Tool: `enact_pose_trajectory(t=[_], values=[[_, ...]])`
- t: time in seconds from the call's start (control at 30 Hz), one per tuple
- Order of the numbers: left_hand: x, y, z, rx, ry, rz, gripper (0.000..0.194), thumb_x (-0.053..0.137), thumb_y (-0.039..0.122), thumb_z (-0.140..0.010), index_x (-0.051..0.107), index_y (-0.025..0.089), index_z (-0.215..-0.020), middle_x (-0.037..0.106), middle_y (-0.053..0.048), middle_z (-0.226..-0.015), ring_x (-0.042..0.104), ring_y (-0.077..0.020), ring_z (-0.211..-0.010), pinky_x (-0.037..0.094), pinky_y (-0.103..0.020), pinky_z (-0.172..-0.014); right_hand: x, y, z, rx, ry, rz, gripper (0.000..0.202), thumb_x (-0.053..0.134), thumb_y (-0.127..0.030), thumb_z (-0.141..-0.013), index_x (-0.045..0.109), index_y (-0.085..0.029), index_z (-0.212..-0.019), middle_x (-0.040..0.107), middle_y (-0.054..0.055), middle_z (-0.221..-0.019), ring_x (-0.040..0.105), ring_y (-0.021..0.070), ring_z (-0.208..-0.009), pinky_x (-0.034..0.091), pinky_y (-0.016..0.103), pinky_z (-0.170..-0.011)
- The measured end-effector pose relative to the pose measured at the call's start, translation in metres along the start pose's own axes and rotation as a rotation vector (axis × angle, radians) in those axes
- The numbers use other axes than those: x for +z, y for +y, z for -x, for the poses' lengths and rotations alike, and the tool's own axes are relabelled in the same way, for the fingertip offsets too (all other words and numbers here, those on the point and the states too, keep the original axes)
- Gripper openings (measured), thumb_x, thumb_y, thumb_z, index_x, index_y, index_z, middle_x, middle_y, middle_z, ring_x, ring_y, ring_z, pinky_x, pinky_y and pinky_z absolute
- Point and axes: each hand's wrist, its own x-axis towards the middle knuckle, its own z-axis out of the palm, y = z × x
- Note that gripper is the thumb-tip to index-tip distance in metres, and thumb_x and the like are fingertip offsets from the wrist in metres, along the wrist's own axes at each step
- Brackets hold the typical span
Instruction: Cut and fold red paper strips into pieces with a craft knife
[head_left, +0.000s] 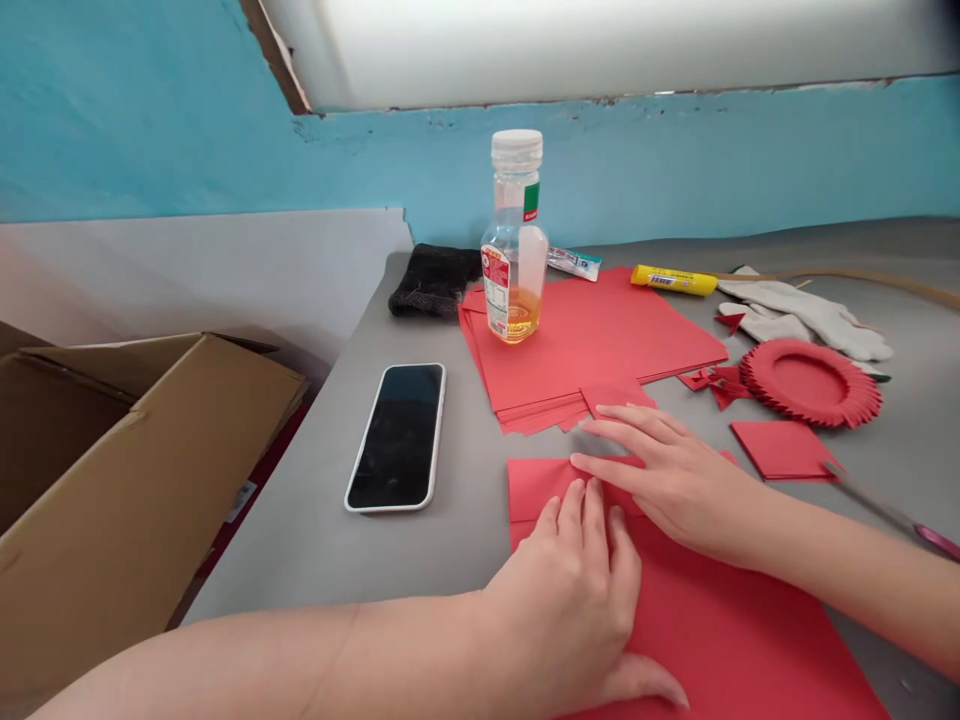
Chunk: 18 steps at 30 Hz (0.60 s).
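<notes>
Red paper sheet (720, 630) lies flat at the near edge of the grey table (315, 520). Left hand (577, 610) and right hand (675, 475) press on it with fingers extended, palms down, gripping nothing. Beyond: phone (397, 435), red paper stack (592, 345), pleated red ring (810, 382), bottle (514, 245), glue stick (673, 280).
</notes>
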Motion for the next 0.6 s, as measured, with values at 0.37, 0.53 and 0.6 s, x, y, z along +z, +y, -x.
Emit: enact_pose_trajectory(t=[0.37, 0.53, 0.6], values=[[0.001, 0.003, 0.0, -0.006, -0.003, -0.011, 0.096, 0.013, 0.078, -0.074, 0.053, 0.001, -0.116, 0.056, -0.025, -0.117, 0.052, -0.0364, -0.111, 0.042, -0.04, -0.091, 0.004, 0.005, -0.033, -0.216, -0.04, 0.082, 0.049, 0.048, -0.007, -0.079, 0.053, -0.026, -0.123, 0.046, 0.008, -0.132, 0.033, 0.0294, -0.127, 0.032, 0.05, -0.101], [0.001, 0.002, 0.0, -0.005, -0.011, -0.025, 0.096, 0.018, 0.079, -0.073, 0.051, 0.0, -0.116, 0.054, -0.027, -0.119, 0.051, -0.0375, -0.112, 0.04, -0.042, -0.092, 0.004, 0.001, -0.047, -0.29, -0.023, 0.107, 0.04, 0.046, -0.016, -0.085, 0.053, -0.025, -0.123, 0.047, 0.007, -0.133, 0.034, 0.0294, -0.127, 0.033, 0.05, -0.1], [0.001, 0.002, 0.0, -0.001, -0.008, -0.023, 0.096, 0.014, 0.078, -0.074, 0.052, 0.0, -0.114, 0.056, -0.027, -0.115, 0.053, -0.0374, -0.11, 0.04, -0.042, -0.091, 0.006, -0.002, -0.051, -0.318, -0.007, 0.134, 0.037, 0.043, -0.019, -0.087, 0.053, -0.023, -0.123, 0.047, 0.008, -0.133, 0.035, 0.0291, -0.126, 0.033, 0.05, -0.1]])
